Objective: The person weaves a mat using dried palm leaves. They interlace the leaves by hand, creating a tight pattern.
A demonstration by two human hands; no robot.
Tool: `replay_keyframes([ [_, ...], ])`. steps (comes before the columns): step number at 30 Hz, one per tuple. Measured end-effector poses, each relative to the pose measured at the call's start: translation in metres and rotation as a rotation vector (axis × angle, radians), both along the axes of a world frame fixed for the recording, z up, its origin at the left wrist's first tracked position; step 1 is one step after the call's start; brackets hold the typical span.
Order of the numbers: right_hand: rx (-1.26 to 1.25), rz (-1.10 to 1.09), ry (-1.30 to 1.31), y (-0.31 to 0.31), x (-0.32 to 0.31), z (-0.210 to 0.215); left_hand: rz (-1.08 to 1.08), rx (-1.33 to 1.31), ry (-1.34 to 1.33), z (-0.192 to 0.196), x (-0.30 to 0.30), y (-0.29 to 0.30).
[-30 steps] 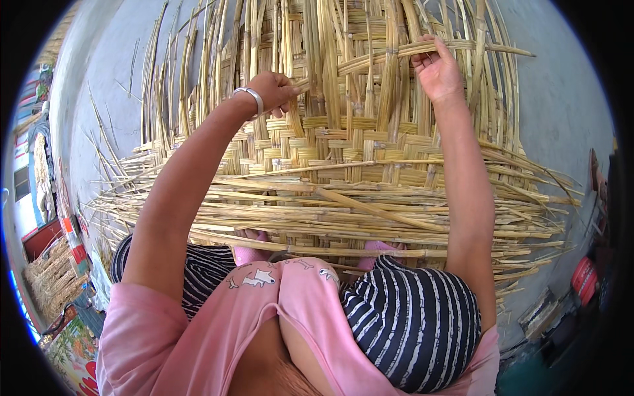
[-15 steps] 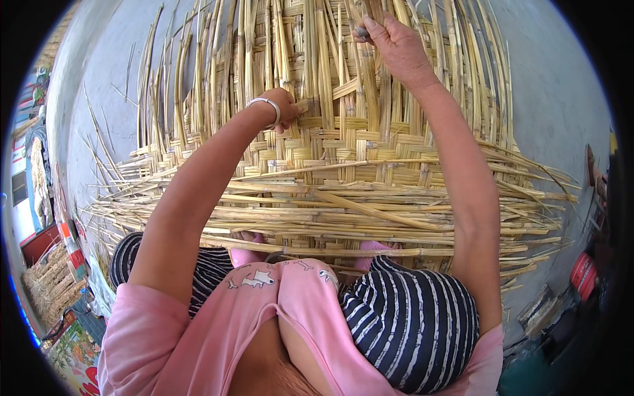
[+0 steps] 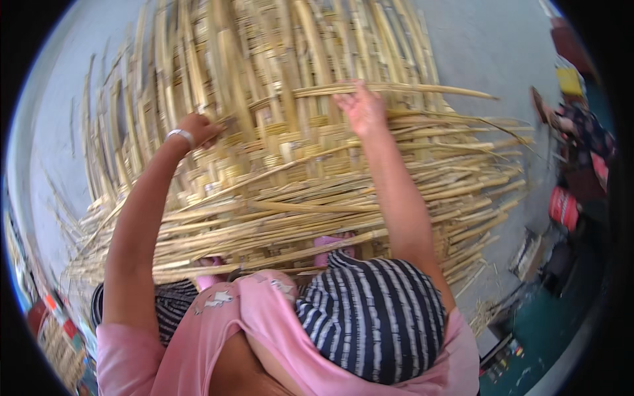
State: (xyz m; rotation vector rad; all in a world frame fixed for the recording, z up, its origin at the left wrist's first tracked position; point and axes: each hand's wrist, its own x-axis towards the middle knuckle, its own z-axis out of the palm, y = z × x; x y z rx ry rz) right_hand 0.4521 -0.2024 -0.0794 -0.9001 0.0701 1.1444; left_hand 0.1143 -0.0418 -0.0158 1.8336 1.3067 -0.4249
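Between my hands lies a large mat of split-cane strips (image 3: 290, 146), woven in the middle, with long loose ends fanning away from me. My left hand (image 3: 200, 131), a pale bangle on its wrist, is closed around the base of some lengthwise strips at the weave's left part; its fingertips are blurred. A crosswise bundle of cane strips (image 3: 429, 88) passes among the lengthwise ones and sticks out to the right. My right hand (image 3: 364, 113) touches this bundle from the near side, its palm partly turned up and its fingers stretched apart.
Many loose crosswise cane ends (image 3: 310, 221) spread over the near side, by my pink shoes (image 3: 333, 245). Grey floor (image 3: 489, 53) surrounds the mat. At the right are a red container (image 3: 563, 208) and another person's leg and shoe (image 3: 548, 113).
The view has shifted and turned. My right hand has come down from the far lengthwise strips, its dark-tipped object no longer visible. A crosswise bundle now lies across the lengthwise strips.
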Motion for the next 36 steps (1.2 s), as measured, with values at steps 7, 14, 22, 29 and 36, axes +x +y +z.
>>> replay_keyframes([
  [7,-0.145,0.030,0.135,0.008,0.001,0.017,0.107,0.186,0.100,0.006,-0.006,-0.002],
  [14,-0.133,0.033,0.029,0.000,0.007,0.029,-0.072,0.329,0.215,0.015,-0.003,-0.006],
  [22,-0.195,-0.111,-0.069,-0.016,0.052,0.028,-0.094,0.283,0.106,0.005,-0.019,-0.003],
  [29,-0.071,0.277,-0.025,0.008,-0.010,0.028,-0.113,0.285,0.280,0.013,-0.012,-0.007],
  [36,-0.299,0.268,-0.284,-0.010,-0.024,0.047,-0.113,0.160,0.290,0.021,-0.017,-0.026],
])
